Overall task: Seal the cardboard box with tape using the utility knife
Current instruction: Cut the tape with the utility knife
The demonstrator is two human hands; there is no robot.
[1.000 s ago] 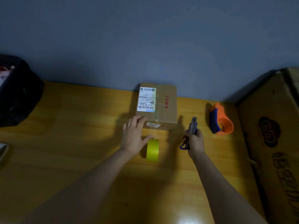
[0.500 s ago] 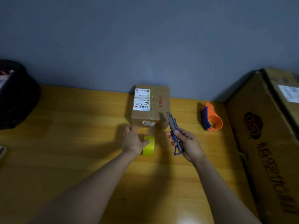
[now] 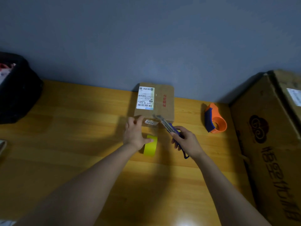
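A small cardboard box [image 3: 164, 101] with a white shipping label stands against the wall on the wooden table [image 3: 65, 144]. My right hand [image 3: 187, 141] grips a blue utility knife [image 3: 167, 125], whose blade tip lies at the box's near top edge by the centre seam. My left hand [image 3: 135, 132] rests fingers apart against the box's near left corner, its thumb touching a yellow tape roll [image 3: 150, 146] that stands on edge just in front of the box.
An orange and blue tape dispenser [image 3: 215, 119] lies to the right of the box. A large cardboard carton [image 3: 273, 144] fills the right side. A black bag [image 3: 16, 88] sits at the far left.
My right hand swung the knife from upright beside the box leftward until the blade reached the box's near top edge. My left hand slid slightly down to the box's near corner.
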